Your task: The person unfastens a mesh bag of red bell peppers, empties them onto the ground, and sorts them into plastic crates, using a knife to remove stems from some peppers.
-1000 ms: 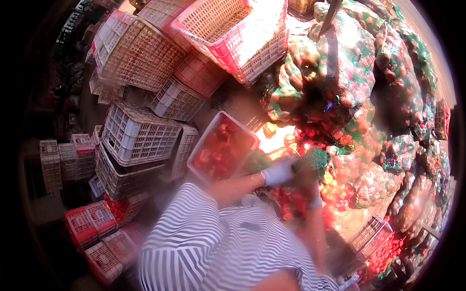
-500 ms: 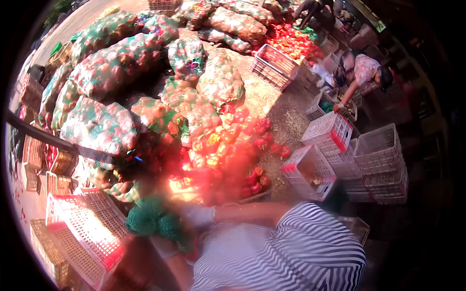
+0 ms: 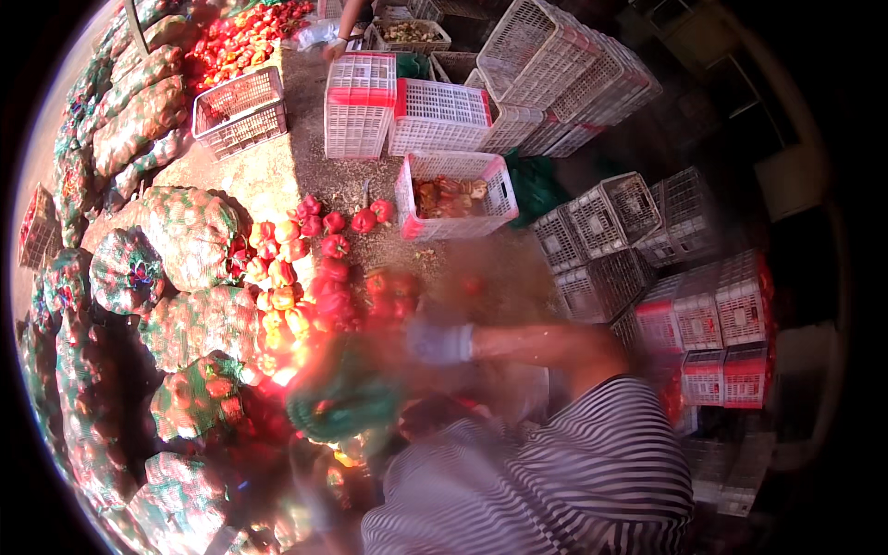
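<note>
A bunched green mesh bag (image 3: 344, 400) is in front of my body, over red and yellow bell peppers. My right hand (image 3: 439, 342), in a pale glove, reaches across to the bag's upper right side. Motion smears its fingers, so its grip does not show. Below the bag my left hand (image 3: 313, 476) is only a faint blur, and its fingers are hidden. Beyond the bag lies a loose heap of bell peppers (image 3: 294, 277), orange and yellow on the sunlit side and red in the shade.
Filled mesh sacks (image 3: 185, 236) crowd the left. Ahead stands a white crate (image 3: 455, 222) with some produce inside, and another crate (image 3: 240, 125) sits beyond the heap. Crate stacks (image 3: 555, 74) rise at the far right and along the right (image 3: 721, 314). Another person's arm (image 3: 350, 20) shows at the top.
My view has swung to the right, so the sacks shift left and more crates show. The green mesh bag and my right hand have moved along with my body, with the bag now over peppers.
</note>
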Available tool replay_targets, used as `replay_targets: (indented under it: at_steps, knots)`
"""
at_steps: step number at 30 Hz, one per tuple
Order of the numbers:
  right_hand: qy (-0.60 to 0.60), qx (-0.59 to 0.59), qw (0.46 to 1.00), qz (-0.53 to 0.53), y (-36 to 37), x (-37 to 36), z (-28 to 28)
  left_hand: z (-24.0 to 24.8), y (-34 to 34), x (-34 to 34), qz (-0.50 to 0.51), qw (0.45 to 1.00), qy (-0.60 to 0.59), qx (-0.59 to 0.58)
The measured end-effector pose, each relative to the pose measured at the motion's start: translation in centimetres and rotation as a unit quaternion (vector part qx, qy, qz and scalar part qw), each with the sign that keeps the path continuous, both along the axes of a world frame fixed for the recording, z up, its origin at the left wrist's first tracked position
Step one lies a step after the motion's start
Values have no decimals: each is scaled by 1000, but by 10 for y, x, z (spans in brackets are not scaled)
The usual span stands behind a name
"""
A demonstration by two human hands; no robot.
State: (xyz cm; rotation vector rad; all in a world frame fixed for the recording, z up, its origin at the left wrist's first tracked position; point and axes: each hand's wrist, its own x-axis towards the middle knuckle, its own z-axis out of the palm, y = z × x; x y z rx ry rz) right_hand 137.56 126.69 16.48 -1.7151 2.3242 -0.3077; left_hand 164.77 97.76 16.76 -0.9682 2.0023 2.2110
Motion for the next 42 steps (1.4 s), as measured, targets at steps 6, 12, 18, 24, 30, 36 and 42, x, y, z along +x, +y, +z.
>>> replay_targets:
  at_steps: [6, 12, 18, 24, 30, 36, 42]
  knots:
    - [255, 577, 540, -558, 287, -205, 200, -39, 24, -39, -176, 945, 39, -274]
    - [194, 279, 682, -647, 352, -271, 153, -66, 32, -64, -185, 953, -33, -236]
    - [-207, 210, 858, -421, 225, -228, -70, -38, 42, -58, -68, 954, -153, -247]
    - [-316, 252, 912, -68, 26, -97, -141, -11, 51, 6, 57, 943, -228, -234]
    - [-305, 281, 910, 4, -69, -79, -159, -12, 107, 55, 164, 924, -330, -100]
    - [-357, 233, 888, -172, -100, -109, -185, 2, 85, 74, 158, 953, -251, -67]
    - [-202, 120, 970, -66, -82, -73, -212, 45, 7, 94, 86, 957, -273, -48]
